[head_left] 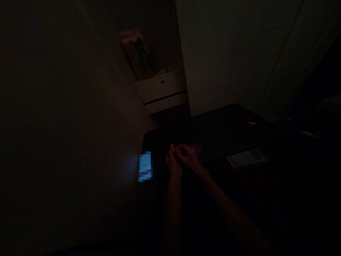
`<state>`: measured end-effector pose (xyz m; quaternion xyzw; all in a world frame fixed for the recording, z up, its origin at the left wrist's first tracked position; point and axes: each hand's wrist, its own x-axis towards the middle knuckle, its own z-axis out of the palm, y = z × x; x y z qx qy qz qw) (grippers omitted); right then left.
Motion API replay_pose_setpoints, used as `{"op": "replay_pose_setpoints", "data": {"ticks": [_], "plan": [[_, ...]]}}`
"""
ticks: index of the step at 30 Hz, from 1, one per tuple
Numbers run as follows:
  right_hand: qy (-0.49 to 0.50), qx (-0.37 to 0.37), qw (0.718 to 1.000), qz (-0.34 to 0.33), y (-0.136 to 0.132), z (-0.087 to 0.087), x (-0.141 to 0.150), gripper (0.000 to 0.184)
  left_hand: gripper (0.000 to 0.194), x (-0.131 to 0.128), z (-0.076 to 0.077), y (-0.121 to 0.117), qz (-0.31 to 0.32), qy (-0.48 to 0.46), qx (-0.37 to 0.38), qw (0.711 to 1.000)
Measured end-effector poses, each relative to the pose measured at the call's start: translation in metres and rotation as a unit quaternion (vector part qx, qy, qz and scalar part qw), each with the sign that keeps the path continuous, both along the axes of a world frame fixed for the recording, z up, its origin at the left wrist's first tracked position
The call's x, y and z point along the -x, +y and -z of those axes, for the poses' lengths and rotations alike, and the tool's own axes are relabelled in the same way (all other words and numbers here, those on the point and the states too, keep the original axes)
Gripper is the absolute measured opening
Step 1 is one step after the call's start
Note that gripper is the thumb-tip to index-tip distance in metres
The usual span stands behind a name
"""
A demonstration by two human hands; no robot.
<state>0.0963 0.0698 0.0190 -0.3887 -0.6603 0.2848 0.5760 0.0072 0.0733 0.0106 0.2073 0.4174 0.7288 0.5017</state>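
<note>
The room is very dark. My left hand (173,163) and my right hand (189,157) are together above a dark table (226,131), fingers pinched round a small orange-red thing (173,147) held between them. I cannot make out what that thing is. A faint purple patch (196,148) shows just behind my right hand.
A lit phone screen (145,166) glows left of my hands. A pale booklet or paper (247,157) lies to the right, with a small orange piece (251,123) farther back. Behind stand a small drawer unit (162,89), a white door (239,53) and a wall on the left.
</note>
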Motion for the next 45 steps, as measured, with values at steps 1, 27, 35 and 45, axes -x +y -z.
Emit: {"op": "replay_pose_setpoints", "data": {"ticks": [1, 27, 35, 45], "plan": [[0.000, 0.002, 1.000, 0.001, 0.000, -0.001, 0.000, 0.015, 0.017, 0.000, 0.000, 0.000, -0.007, -0.003, 0.002, 1.000], [-0.139, 0.017, 0.990, -0.015, 0.015, -0.011, -0.042, 0.010, 0.029, 0.004, 0.009, 0.001, 0.061, 0.182, -0.035, 0.981], [-0.194, 0.031, 0.980, 0.026, 0.010, -0.015, -0.034, 0.007, 0.027, 0.006, 0.007, -0.001, 0.056, 0.258, -0.022, 0.964], [-0.205, 0.065, 0.977, 0.001, 0.010, -0.014, -0.025, 0.009, 0.027, 0.002, 0.008, -0.004, -0.010, 0.246, -0.012, 0.969]]}}
